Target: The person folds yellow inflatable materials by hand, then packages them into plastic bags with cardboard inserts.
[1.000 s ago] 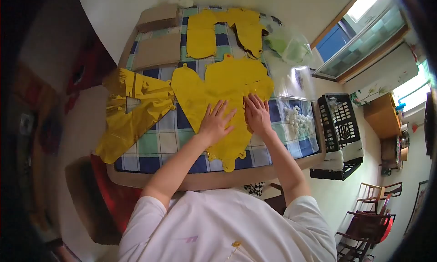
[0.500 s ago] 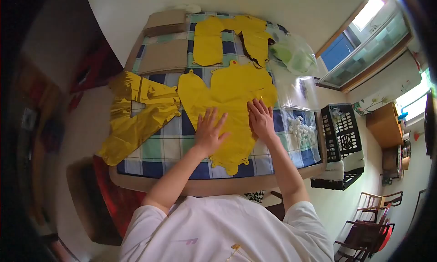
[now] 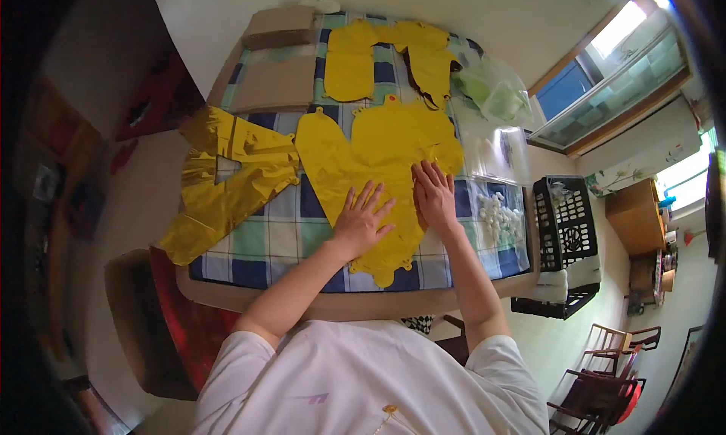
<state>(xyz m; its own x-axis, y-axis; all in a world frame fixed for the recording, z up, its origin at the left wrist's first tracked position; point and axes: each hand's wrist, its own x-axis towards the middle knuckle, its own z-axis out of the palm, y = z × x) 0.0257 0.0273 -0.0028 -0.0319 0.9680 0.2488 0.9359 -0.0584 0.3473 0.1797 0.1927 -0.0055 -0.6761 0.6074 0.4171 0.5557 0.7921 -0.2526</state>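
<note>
A flat yellow foil balloon (image 3: 401, 144), uninflated and with small tabs on its edges, lies on the checked cloth in front of me. My left hand (image 3: 361, 222) rests palm down on its lower left part, fingers spread. Near its right edge lies my right hand (image 3: 435, 197), fingers stretched out flat and fairly close together; what is under the palm is hidden. To the left is a shiny gold foil balloon (image 3: 261, 151), creased and shaped like a letter A. Another flat yellow balloon (image 3: 349, 64) lies at the far side, its dark underside showing on the right.
Brown cardboard pieces (image 3: 272, 83) sit at the back left of the checked tablecloth (image 3: 249, 250). On the right are a clear plastic bag with green contents (image 3: 499, 94), clear plastic packaging (image 3: 495, 155) and small white items (image 3: 497, 217). A black crate (image 3: 567, 223) stands beside the table.
My left hand has slid slightly to the right over the balloon. My right hand stays in nearly the same place. The camera view has shifted a little.
</note>
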